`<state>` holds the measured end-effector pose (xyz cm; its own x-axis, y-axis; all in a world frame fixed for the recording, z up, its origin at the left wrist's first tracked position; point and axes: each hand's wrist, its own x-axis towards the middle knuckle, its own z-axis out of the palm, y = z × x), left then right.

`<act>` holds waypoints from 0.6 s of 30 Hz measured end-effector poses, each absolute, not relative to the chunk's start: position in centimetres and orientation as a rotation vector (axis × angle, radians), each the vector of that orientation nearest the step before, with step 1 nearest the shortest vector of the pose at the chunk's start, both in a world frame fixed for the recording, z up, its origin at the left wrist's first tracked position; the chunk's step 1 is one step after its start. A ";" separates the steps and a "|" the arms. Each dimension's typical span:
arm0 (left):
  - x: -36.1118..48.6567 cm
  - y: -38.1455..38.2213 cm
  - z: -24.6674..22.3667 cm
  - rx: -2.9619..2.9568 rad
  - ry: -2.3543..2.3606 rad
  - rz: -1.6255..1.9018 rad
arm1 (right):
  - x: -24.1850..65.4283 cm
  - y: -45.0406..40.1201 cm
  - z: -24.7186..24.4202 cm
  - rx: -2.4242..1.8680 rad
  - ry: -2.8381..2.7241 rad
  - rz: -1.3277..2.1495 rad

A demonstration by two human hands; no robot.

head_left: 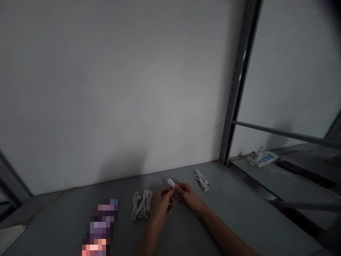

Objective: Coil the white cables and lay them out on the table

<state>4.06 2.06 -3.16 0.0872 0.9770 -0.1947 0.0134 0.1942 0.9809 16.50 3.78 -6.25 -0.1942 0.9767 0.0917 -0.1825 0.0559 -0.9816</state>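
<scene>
Between my two hands is a white cable [171, 182] folded into a loop, its bend sticking out beyond my fingertips. My left hand [163, 202] pinches it from the left, with its fingers curled. From the right, my right hand [186, 195] closes on the same cable, fingertips almost touching those of the left. The cable's lower part is hidden by my fingers. Beside my left hand lie several bundled white cables [144, 204], side by side on the grey shelf [226, 206]. Another bundled white cable [201, 180] rests to the right, beyond my right hand.
A blurred-out patch [98, 231] covers something at the lower left. A white power strip [262, 159] with a plug in it sits on the neighbouring shelf, past a metal upright [238, 85]. A pale wall [133, 89] rises behind. Something white [10, 236] lies at the left edge.
</scene>
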 end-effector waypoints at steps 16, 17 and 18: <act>3.2 2.5 -3.6 1.743 1.370 1.149 | 16.1 3.7 -6.3 -0.815 -1.270 1.337; 3.2 2.5 -3.6 1.733 1.373 1.153 | 16.1 3.7 -6.3 -0.813 -1.276 1.339; 3.1 2.5 -3.6 1.722 1.377 1.154 | 16.1 3.7 -6.3 -0.811 -1.278 1.339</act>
<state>3.13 2.46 -3.57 0.0647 0.9687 0.2395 0.4053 -0.2448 0.8808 16.13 3.72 -6.34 -0.2040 0.9608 0.1878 -0.2330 0.1387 -0.9625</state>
